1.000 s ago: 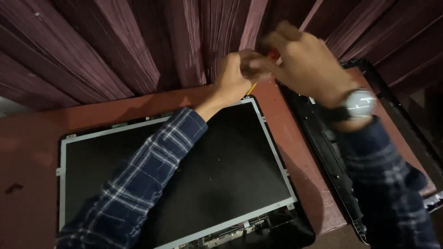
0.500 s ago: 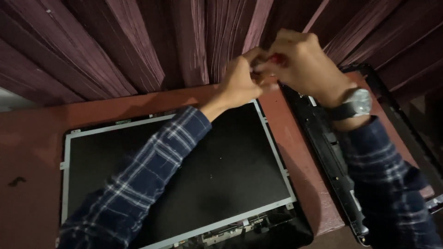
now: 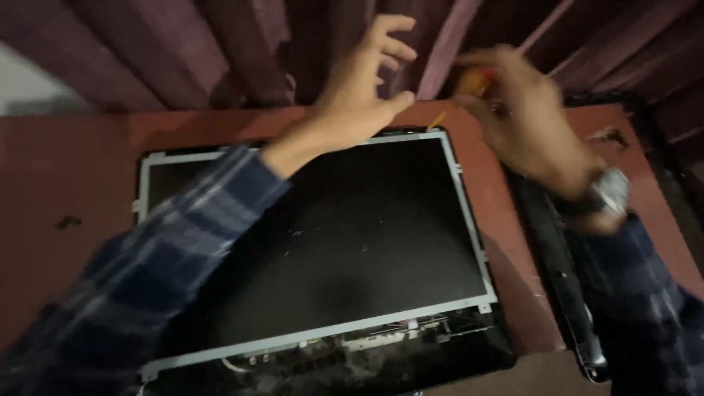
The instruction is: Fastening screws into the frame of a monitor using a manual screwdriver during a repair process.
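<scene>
A flat display panel [image 3: 352, 242] with a dark screen and a grey metal frame lies on a reddish-brown table [image 3: 66, 169]. My left hand [image 3: 363, 88] hovers above the panel's far right corner with its fingers spread and nothing in it. My right hand [image 3: 517, 117], with a wristwatch on the wrist, is blurred just right of that corner. It is closed on a small tool with a red and yellow handle [image 3: 473, 82]; a thin yellow tip [image 3: 438, 119] shows near the panel's corner.
A black plastic bezel frame [image 3: 568, 286] lies on the table right of the panel. Exposed wiring and circuit parts [image 3: 352, 352] show along the panel's near edge. Dark maroon curtains [image 3: 220, 51] hang behind the table. A small dark speck [image 3: 70, 220] sits at left.
My hands were together at the panel's far right corner; now they have come apart. The left hand has opened and moved left, the right hand keeps the tool. The view has shifted.
</scene>
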